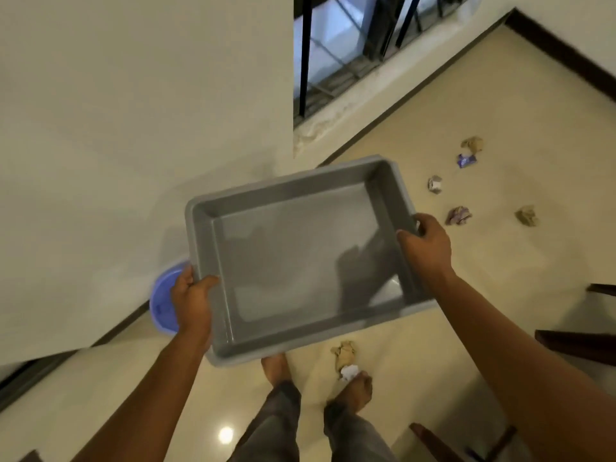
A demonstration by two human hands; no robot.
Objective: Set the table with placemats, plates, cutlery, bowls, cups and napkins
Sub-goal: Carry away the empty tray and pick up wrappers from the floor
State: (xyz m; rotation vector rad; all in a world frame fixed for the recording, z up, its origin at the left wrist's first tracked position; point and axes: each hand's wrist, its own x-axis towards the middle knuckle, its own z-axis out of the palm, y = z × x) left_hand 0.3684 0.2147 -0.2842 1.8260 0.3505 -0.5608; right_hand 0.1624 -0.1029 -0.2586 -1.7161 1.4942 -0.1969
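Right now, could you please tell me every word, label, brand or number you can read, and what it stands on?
No text can be read.
Grey tray, held by left hand and right hand: no print.
Blue wrapper on the floor: print too blurred.
Blue basin: dark mark, too blurred.

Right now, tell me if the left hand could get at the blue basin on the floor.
Probably not yet: the left hand grips the rim of the grey tub, shared with the right hand. The blue basin lies below, beside the wall.
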